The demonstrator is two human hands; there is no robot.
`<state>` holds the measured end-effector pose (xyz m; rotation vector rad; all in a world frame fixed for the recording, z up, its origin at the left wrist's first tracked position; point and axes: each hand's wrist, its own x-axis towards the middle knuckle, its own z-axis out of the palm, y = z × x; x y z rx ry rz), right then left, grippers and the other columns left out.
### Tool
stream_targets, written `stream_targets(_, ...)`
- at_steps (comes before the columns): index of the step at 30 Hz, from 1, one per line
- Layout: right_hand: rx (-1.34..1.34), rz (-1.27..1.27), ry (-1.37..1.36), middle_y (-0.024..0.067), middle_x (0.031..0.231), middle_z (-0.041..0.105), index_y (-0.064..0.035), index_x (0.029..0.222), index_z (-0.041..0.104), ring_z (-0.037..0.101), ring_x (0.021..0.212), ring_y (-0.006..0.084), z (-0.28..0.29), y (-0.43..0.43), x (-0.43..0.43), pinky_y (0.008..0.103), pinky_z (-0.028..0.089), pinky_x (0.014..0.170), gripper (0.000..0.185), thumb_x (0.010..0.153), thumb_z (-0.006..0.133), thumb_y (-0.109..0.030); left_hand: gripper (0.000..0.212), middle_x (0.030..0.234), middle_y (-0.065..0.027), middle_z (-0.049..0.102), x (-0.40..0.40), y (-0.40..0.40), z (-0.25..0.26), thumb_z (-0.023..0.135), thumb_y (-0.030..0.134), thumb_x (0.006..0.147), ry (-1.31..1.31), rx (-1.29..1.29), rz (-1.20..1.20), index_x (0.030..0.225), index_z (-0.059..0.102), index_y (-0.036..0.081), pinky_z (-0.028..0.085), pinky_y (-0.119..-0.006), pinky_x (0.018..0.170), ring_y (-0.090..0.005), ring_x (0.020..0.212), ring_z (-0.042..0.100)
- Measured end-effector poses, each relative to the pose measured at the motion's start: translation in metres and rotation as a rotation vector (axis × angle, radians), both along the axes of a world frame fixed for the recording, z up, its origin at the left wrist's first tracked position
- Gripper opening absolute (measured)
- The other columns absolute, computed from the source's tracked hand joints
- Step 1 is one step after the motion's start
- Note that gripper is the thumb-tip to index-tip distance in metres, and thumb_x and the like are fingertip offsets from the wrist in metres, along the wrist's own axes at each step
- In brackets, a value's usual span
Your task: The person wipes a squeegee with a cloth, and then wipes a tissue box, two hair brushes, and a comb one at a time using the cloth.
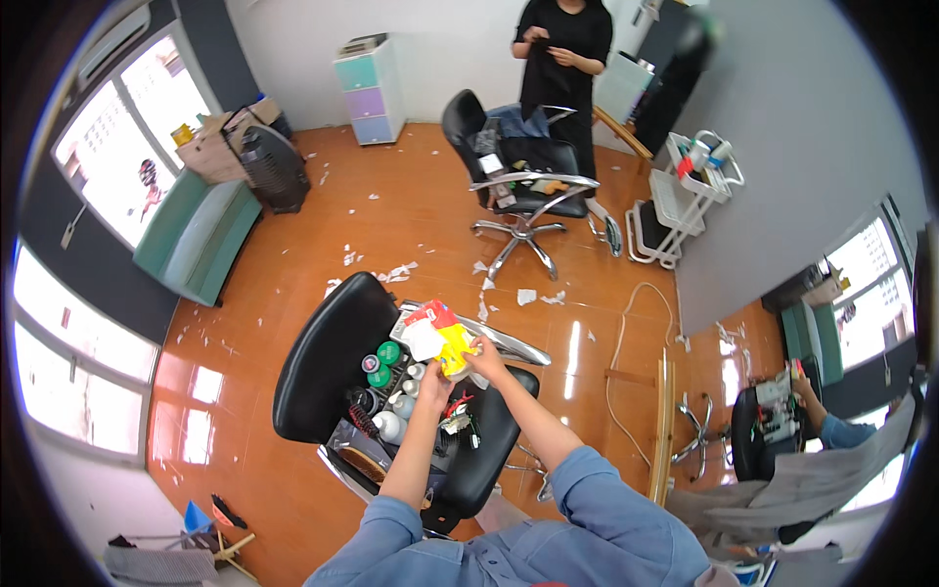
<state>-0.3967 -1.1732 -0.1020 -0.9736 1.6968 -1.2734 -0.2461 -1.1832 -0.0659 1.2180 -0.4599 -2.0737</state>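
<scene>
Both of my hands hold a crumpled red, yellow and white plastic packet [446,332] above a black salon chair [323,367]. My left hand [438,387] grips its lower edge, while my right hand [484,359] pinches the right side. Beneath and left of the packet, the chair seat carries several bottles, among them a white one [389,426], and green-lidded jars [389,353]. A round hairbrush [362,422] and a wooden paddle-shaped brush [363,464] lie nearer to me. Small clips and tools [458,422] are heaped right of my left wrist. What the packet contains is hidden.
Ahead, a second salon chair [524,176] bears assorted items; a person [565,66] in black stands behind it, handling dark cloth. A white trolley [686,198] stands at right, near a cable [623,352]. Paper scraps [526,296] litter the tiled floor. A green bench [198,235] is at left.
</scene>
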Motion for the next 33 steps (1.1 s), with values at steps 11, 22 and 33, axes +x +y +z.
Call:
stream_targets(11,0.112,-0.292,-0.606,-0.0012,0.089,0.056,-0.0156,0.087,0.044,0.058,0.082,0.0114,0.092,0.123,-0.036,0.0293,0.051,0.065,0.026,0.076,0.065,-0.007,0.056,0.134,-0.0104,0.034,-0.016,0.026,0.010,0.046,0.046,0.085,0.135,0.117,-0.004,0.128,0.034,0.012,0.027,-0.044,0.103,-0.0269,0.120,0.037)
stream_targets(22,-0.050,-0.216,-0.614,0.0014,0.094,0.060,-0.0164,0.099,0.045,0.056,0.084,0.0100,0.120,0.263,-0.040,0.0263,0.045,0.066,0.031,0.078,0.064,-0.005,0.062,0.118,-0.0149,0.057,-0.013,0.058,0.047,0.041,0.055,0.084,0.303,0.121,-0.295,0.121,0.051,0.006,0.040,-0.049,0.096,-0.0337,0.109,0.053)
stream_targets(33,-0.136,-0.523,-0.735,0.0063,0.113,0.054,-0.0154,0.127,0.039,0.056,0.099,0.0183,0.113,0.408,0.067,0.0371,0.049,0.076,0.050,0.082,0.061,-0.010,0.053,0.116,-0.0128,0.059,0.054,0.195,0.091,0.045,0.045,0.089,0.349,-0.046,-0.593,0.120,0.052,0.002,0.046,-0.041,0.092,-0.0272,0.106,0.057)
